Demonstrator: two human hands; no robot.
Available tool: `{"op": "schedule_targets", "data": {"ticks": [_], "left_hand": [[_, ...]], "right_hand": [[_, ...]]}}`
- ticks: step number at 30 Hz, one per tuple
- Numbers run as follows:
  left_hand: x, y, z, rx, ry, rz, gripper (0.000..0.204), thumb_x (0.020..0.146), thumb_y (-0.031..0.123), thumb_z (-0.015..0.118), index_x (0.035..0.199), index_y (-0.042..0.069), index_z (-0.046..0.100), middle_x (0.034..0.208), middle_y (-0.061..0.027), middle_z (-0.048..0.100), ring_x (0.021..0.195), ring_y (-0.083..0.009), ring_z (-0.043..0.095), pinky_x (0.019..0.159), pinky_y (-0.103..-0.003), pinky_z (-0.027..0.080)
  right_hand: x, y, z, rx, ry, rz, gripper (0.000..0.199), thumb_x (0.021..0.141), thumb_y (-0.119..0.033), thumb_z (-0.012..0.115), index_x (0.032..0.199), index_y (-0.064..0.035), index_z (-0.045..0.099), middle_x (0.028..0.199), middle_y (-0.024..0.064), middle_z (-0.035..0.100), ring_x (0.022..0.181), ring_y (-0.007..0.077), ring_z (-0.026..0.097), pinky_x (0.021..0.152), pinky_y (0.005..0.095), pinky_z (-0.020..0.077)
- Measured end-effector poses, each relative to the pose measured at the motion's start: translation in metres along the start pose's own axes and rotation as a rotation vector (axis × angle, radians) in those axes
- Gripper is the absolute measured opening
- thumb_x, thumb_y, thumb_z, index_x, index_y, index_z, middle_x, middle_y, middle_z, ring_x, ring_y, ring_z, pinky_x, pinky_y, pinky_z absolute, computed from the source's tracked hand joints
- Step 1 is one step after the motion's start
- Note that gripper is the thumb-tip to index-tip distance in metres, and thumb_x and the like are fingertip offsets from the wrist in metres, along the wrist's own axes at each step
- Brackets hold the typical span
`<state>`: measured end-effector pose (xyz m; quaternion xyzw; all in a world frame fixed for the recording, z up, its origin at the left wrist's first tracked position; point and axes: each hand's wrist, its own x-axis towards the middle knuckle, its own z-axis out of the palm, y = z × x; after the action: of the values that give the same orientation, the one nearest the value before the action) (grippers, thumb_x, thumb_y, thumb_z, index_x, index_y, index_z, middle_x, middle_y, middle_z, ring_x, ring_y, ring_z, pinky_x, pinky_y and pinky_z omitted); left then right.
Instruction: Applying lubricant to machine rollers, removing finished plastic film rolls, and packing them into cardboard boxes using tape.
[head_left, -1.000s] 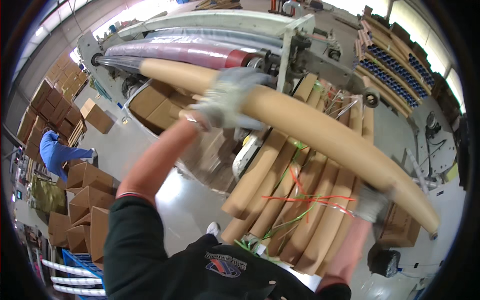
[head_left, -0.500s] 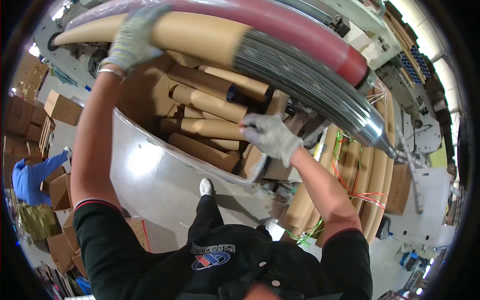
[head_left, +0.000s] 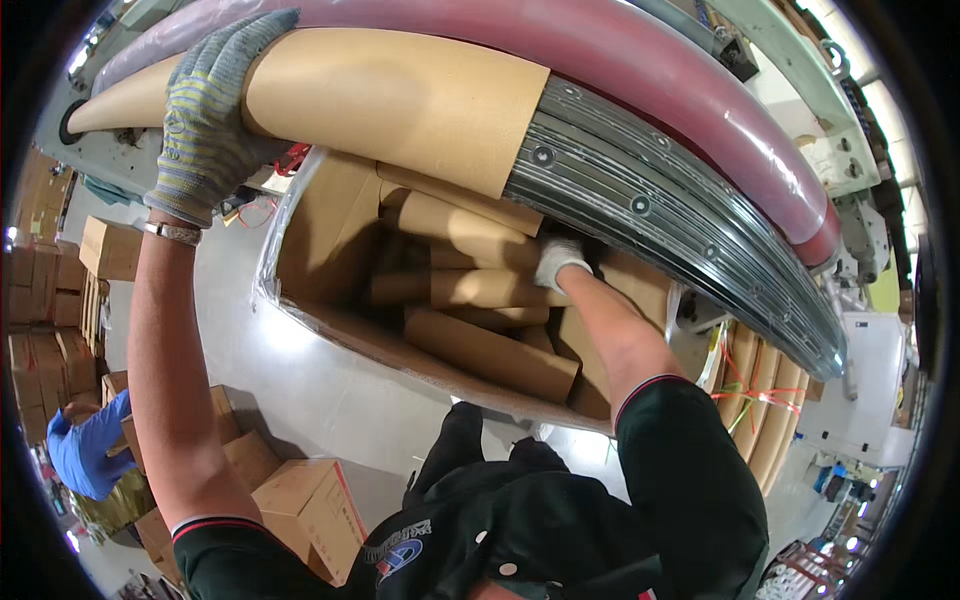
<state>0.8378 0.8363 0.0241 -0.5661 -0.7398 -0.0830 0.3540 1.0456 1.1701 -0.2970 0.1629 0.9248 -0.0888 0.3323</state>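
My left hand [head_left: 208,125], in a grey and yellow striped knit glove, wraps over a brown cardboard tube [head_left: 400,100]. That tube sits around a long grooved metal shaft [head_left: 640,190], which shows bare to the right. Down inside a large open carton [head_left: 320,225], my right hand [head_left: 560,262], in a pale glove, is at the right ends of several loose cardboard tubes [head_left: 490,355]. Its fingers are hidden, so whether it grips one of them does not show.
Behind the shaft runs a thick roll wrapped in red film [head_left: 620,60]. Long cardboard tubes bundled with coloured string [head_left: 760,400] lie at the right. Closed boxes [head_left: 305,505] stand on the floor at lower left. A person in blue [head_left: 90,450] bends at far left.
My right hand has gone from above the carton's right end down among the loose tubes. The left hand still holds the tube on the shaft. My view has shifted closer.
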Motion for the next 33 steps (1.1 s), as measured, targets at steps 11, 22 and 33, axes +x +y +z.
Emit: {"op": "schedule_targets", "data": {"ticks": [11,22,33], "left_hand": [[0.016,0.031,0.000,0.045,-0.067,-0.170,0.072,0.058,0.027,0.078,0.123,0.011,0.050,0.119,-0.0121,0.055,0.112,-0.0327,0.049,0.100,-0.044,0.035],[0.100,0.153,-0.024,-0.252,-0.373,-0.099,0.097,0.048,0.025,0.084,0.132,0.011,0.040,0.125,-0.0127,0.049,0.120,-0.0324,0.042,0.105,-0.043,0.029],[0.098,0.147,-0.027,-0.269,-0.448,-0.128,0.097,0.043,0.028,0.084,0.129,0.009,0.043,0.121,-0.0157,0.052,0.114,-0.0348,0.046,0.101,-0.043,0.034]], "right_hand": [[-0.274,-0.003,-0.114,0.130,0.091,-0.285,0.068,0.054,-0.031,0.077,0.110,-0.0022,0.051,0.099,0.0171,0.060,0.095,0.0328,0.059,0.081,0.0378,0.0480],[-0.432,0.304,-0.014,1.811,1.553,-0.421,0.047,0.090,-0.028,0.056,0.127,-0.0030,0.043,0.125,0.0093,0.051,0.115,0.0235,0.050,0.103,0.0386,0.0374],[-0.296,0.114,-0.064,1.568,1.433,-0.403,0.045,0.085,-0.034,0.060,0.117,-0.0057,0.049,0.116,0.0072,0.054,0.114,0.0193,0.049,0.101,0.0359,0.0382]]}}
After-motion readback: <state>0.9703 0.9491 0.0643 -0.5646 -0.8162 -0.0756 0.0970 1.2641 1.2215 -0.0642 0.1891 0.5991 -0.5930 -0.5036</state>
